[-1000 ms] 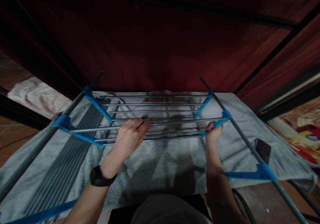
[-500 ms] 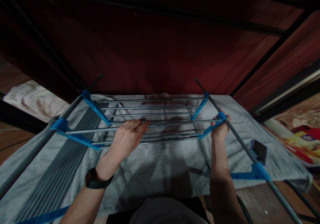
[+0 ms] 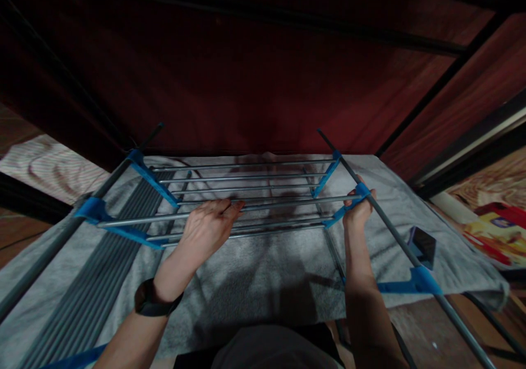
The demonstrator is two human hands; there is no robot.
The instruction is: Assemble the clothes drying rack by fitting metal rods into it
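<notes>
Rack point(image 3: 283, 204) first: where does it stand?

Over the grey blanket point(image 3: 263, 265), stretching from about nine o'clock to four, if the dial is centred on the middle of the view. Grey posts, blue brackets, thin rods running across.

And at the far left?

A striped cloth point(image 3: 53, 163) at nine o'clock. At eight, a row of loose-looking rods point(image 3: 94, 281) lies side by side on the blanket, partly behind the left post point(image 3: 45, 265). The left bracket point(image 3: 92, 210) sits on that post, just below nine.

The left hand?

The left hand point(image 3: 211, 223) is at eight o'clock, nearer the centre, with a dark watch point(image 3: 156, 299) on its wrist. Its fingers are curled over the front rod point(image 3: 287, 204); their undersides are hidden.

What's up at twelve?

A dark red panel point(image 3: 263, 95), behind everything.

And the right hand?

The right hand point(image 3: 358, 210), between three and four, is wrapped round the right bracket point(image 3: 361, 191), where the front rod meets the right post point(image 3: 390, 223).

Further right?

A phone point(image 3: 423, 245) on the blanket towards four, just beside that post; below it, a lower bracket point(image 3: 425, 281). Last, a red and yellow packet point(image 3: 499, 234) just past three.
</notes>
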